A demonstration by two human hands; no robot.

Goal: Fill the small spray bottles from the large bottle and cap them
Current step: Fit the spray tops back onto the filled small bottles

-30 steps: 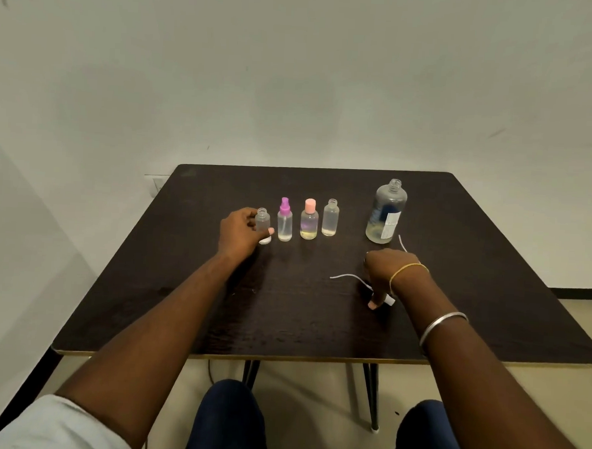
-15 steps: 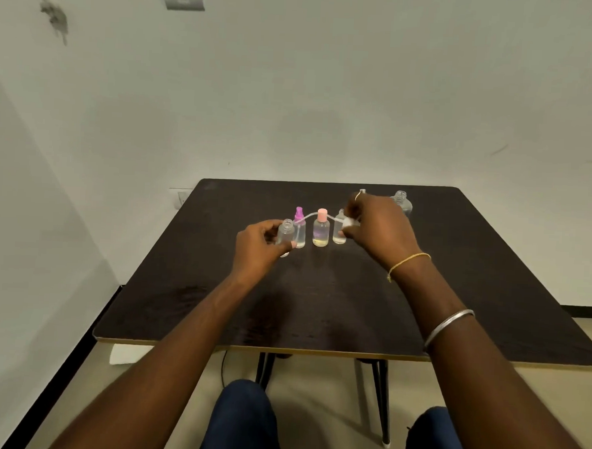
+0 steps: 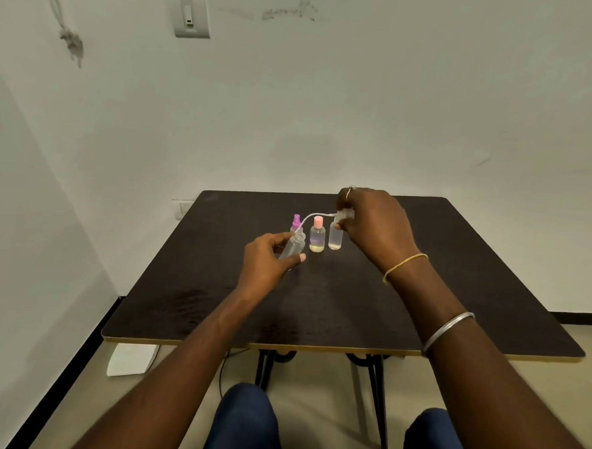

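My left hand grips a small clear bottle, tilted with its open mouth up and to the right. My right hand pinches a white spray cap above the table. The cap's thin dip tube curves left and down, its tip at the held bottle's mouth. Behind stand a purple-capped bottle, a pink-capped bottle and an uncapped small bottle, each with a little pale liquid. The large bottle is hidden behind my right hand.
The dark square table stands against a white wall; its front edge is near my knees. A white box lies on the floor at the left, beside a cable. A wall switch is high on the wall.
My right hand lifted the white spray cap from the table and carried it up and left. My left hand raised and tilted the small bottle. The tube tip now meets the bottle's mouth.
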